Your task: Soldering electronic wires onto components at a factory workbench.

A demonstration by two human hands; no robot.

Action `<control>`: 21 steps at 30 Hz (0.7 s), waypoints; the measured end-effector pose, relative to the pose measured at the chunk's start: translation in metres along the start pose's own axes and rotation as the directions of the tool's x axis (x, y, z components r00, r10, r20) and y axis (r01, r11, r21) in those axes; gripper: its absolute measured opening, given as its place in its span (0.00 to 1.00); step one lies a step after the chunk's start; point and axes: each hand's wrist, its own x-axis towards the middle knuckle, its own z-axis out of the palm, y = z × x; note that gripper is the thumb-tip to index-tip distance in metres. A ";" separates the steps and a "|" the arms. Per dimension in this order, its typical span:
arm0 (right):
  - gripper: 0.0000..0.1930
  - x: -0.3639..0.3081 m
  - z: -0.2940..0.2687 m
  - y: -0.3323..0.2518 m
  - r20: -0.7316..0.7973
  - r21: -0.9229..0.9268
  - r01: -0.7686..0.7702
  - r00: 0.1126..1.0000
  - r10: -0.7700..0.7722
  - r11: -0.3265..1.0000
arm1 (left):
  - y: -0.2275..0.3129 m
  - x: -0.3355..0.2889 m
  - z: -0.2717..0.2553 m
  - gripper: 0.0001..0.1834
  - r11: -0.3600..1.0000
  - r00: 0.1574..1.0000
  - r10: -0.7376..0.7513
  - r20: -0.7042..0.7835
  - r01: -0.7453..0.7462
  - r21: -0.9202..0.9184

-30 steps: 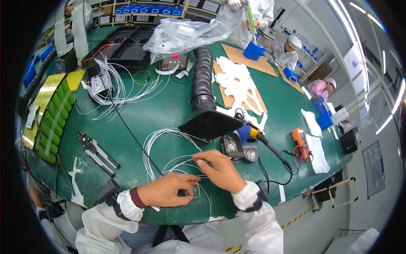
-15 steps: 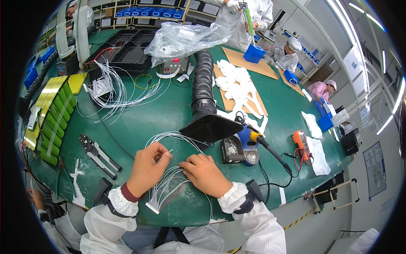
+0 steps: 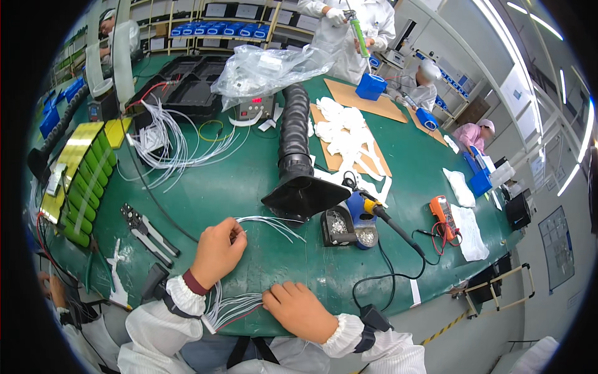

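My left hand (image 3: 219, 249) is closed, thumb and fingers pinched together on thin white wires (image 3: 271, 222), whose loose ends fan out to the right beneath the black fume hood. Nearer the table's front edge, my right hand (image 3: 300, 310) curls with its fingertips closed on the same harness's white wires (image 3: 240, 303). One red wire runs along with them. Their other end goes into a white connector (image 3: 208, 325) below my left wrist. The stretch of wire under my left hand is hidden.
A fume hood (image 3: 305, 194) stands ahead, with a soldering iron (image 3: 398, 227) in its stand on the right. Wire strippers (image 3: 149, 235) and a green-celled battery pack (image 3: 78, 181) lie left. A multimeter (image 3: 441, 215) lies right. Co-workers stand and sit beyond the table.
My right hand has moved down toward the table edge, drawing the wires and connector nearer me. My left hand has shifted slightly down, and the wire loop ahead now shows as loose, fanned ends.
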 end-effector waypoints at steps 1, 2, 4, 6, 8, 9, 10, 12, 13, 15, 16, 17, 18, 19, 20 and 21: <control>0.14 -0.004 -0.005 -0.006 0.020 0.009 0.012 1.000 -0.012 1.000 | 0.001 0.001 -0.001 0.06 1.000 1.000 -0.002 -0.014 0.002 -0.015; 0.15 -0.007 -0.008 -0.009 0.040 0.019 0.025 0.999 -0.026 1.000 | 0.001 0.000 -0.001 0.06 1.000 1.000 -0.006 -0.029 0.005 -0.029; 0.19 -0.006 -0.015 -0.005 0.072 0.094 0.014 0.997 -0.021 0.995 | 0.001 -0.001 -0.002 0.06 0.999 0.999 -0.028 -0.042 0.027 -0.036; 0.19 -0.009 -0.022 0.006 0.047 0.272 -0.024 0.999 0.011 0.962 | 0.002 -0.001 0.002 0.07 0.998 0.998 -0.041 -0.049 0.038 -0.049; 0.18 -0.006 -0.025 0.015 0.075 0.277 -0.008 0.997 -0.014 0.961 | 0.000 -0.002 0.003 0.07 1.000 0.997 -0.007 -0.075 0.006 -0.014; 0.17 -0.004 -0.024 0.018 0.097 0.284 0.002 0.995 -0.031 0.959 | -0.001 -0.002 0.001 0.07 1.000 0.996 -0.016 -0.085 0.014 -0.014; 0.17 -0.004 -0.018 0.020 0.106 0.289 0.008 0.994 -0.040 0.957 | -0.002 -0.003 -0.002 0.06 1.000 0.998 -0.005 -0.068 0.005 0.005; 0.14 -0.001 -0.003 0.023 0.069 0.311 -0.003 0.997 -0.020 0.950 | -0.002 0.000 -0.008 0.06 1.000 0.998 -0.012 -0.059 0.014 0.028; 0.14 0.002 -0.006 0.023 0.080 0.323 0.003 0.996 -0.030 0.946 | 0.001 0.005 -0.011 0.06 1.000 0.998 0.018 -0.066 -0.020 -0.018; 0.09 0.009 -0.011 0.020 0.066 0.203 -0.024 0.998 0.011 0.979 | 0.008 0.008 -0.022 0.07 0.994 0.999 -0.006 -0.033 0.002 -0.111; 0.09 0.013 -0.008 0.021 0.066 0.215 -0.014 0.998 0.000 0.976 | 0.011 0.011 -0.027 0.07 0.995 0.999 -0.016 -0.039 0.012 -0.101; 0.08 0.015 -0.004 0.022 0.027 0.213 -0.039 0.999 0.034 0.976 | 0.013 0.012 -0.030 0.07 0.965 0.988 -0.106 0.115 0.130 -0.227; 0.07 0.018 0.000 0.022 -0.013 0.209 -0.066 0.997 0.071 0.976 | 0.013 0.012 -0.034 0.08 0.906 0.946 -0.169 0.276 0.259 -0.334; 0.05 0.022 0.001 0.023 -0.040 0.193 -0.076 0.996 0.085 0.978 | 0.011 0.010 -0.034 0.07 0.934 0.935 -0.169 0.313 0.254 -0.252; 0.05 0.026 0.002 0.024 -0.037 0.189 -0.070 0.996 0.078 0.979 | 0.005 0.009 -0.030 0.07 0.933 0.937 -0.170 0.306 0.254 -0.257; 0.06 0.029 0.003 0.025 -0.060 0.180 -0.066 0.995 0.078 0.981 | -0.003 0.008 -0.022 0.06 0.982 0.970 -0.106 0.219 0.137 -0.130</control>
